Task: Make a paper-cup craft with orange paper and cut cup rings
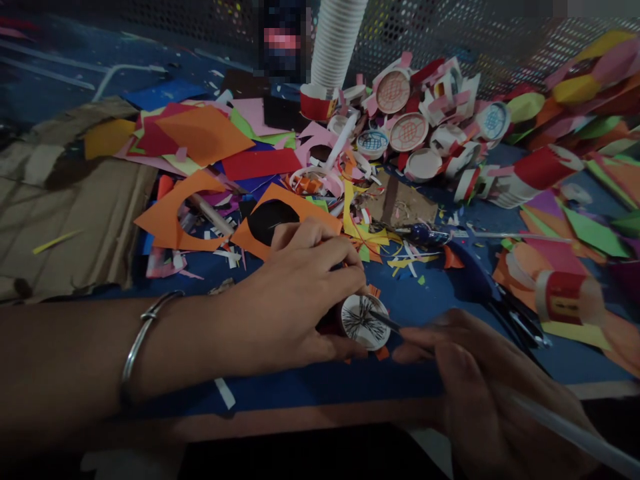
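Observation:
My left hand [295, 300] is wrapped round a small paper cup lying on its side, and most of the cup's wall is hidden under the fingers. The cup's white round base [366, 323] faces right, with black lines spreading over it from the middle. Bits of orange paper stick out around its edge. My right hand [480, 380] is closed on a thin paintbrush [555, 420] with a long pale handle. The brush's dark tip touches the cup's base.
Behind my hands lie an orange paper sheet with a round hole [155, 213] and many coloured scraps. Cups with drawn bases [409, 132] are heaped beyond, beside a tall cup stack [337, 43]. Scissors [515, 317] lie right; cardboard [65, 227] lies left. The table edge [300, 419] is near me.

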Available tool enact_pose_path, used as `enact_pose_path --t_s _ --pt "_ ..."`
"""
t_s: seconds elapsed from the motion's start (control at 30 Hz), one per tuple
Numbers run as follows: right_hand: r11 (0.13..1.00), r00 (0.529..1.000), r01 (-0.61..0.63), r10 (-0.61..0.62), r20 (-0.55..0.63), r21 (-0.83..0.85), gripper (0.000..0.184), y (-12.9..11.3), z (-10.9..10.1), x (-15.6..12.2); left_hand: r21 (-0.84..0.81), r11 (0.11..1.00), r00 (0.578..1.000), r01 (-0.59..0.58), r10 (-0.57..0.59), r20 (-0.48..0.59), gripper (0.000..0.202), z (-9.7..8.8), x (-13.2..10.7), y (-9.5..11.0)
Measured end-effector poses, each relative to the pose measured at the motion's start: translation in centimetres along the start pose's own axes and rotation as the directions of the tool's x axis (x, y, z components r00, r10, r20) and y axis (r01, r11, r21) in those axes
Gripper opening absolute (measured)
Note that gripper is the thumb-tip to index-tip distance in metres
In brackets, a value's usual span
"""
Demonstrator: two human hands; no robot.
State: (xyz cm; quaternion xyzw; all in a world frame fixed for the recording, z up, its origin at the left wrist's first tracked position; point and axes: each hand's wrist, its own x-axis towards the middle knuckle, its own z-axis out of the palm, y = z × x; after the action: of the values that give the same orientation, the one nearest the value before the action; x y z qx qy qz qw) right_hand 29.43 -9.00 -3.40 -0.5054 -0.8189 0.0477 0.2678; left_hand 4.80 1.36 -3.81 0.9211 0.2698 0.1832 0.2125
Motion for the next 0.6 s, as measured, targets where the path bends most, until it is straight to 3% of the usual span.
enact_pose_path --t_s 0.07,0.17,0.33,0.53,0.6 --pt "0.998 0.998 0.060 -0.060 -0.003 0.036 0.021 -0.6 0.3 0.4 0.003 1.000 1.000 -0.002 0.002 0.003 0.044 0.0 0.0 0.0" --pt "0.998 0.989 -0.051 0.056 -0.140 0.042 0.024 -1.0 0.6 0.7 0.005 1.000 1.000 -0.010 0.010 -0.004 0.044 0.0 0.0 0.0" --pt "0.999 1.000 -0.029 0.029 -0.001 0.027 0.023 -0.2 0.5 0.1 0.013 1.000 1.000 -0.017 0.018 -0.011 0.044 -0.2 -0.1 0.1" --pt "0.991 0.989 -0.119 0.123 -0.077 0.054 0.021 0.0 0.8 -0.5 -0.021 1.000 1.000 0.000 0.000 -0.004 0.043 -0.1 0.0 0.0" --pt "0.997 0.998 -0.062 0.063 -0.025 0.052 0.023 0.2 0.6 -0.4 -0.039 0.999 1.000 -0.009 0.008 -0.011 0.044 0.0 0.1 0.0"
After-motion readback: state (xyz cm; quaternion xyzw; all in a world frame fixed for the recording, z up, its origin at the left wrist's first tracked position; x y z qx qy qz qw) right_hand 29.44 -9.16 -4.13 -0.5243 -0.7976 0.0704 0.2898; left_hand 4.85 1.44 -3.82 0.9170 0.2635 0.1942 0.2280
